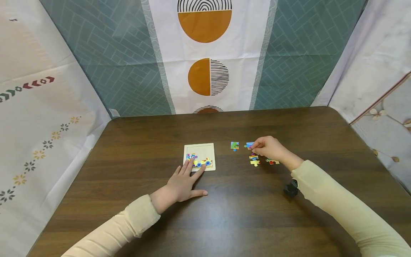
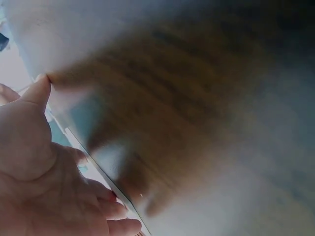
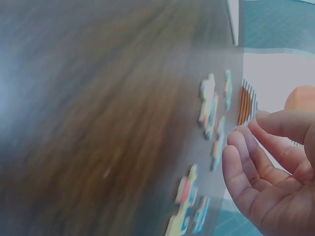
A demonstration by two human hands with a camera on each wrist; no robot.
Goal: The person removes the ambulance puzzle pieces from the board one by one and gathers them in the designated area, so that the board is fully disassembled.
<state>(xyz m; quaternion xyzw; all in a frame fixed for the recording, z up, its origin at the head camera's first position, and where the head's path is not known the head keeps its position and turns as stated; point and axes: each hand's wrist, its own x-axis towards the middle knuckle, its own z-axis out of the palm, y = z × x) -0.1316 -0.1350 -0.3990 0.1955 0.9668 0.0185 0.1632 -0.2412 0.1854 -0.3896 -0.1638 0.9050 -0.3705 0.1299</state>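
Observation:
My left hand rests on a square wooden puzzle board, its fingers spread and fairly straight. Joined puzzle pieces with a yellow vehicle picture lie along the board's lower part, with fingertips over some of them. In the left wrist view the board's edge shows beside the fingers. My right hand hovers over loose pieces, fingers bent and fingertips near a blue-purple puzzle piece. No piece shows between the fingertips in the right wrist view. Close by lie a yellow-and-blue piece and a red-and-cream piece.
A green-and-blue puzzle piece lies between the board and the right hand. A black object shows by the right cuff. The brown wooden table meets a patterned cloth at its far edge.

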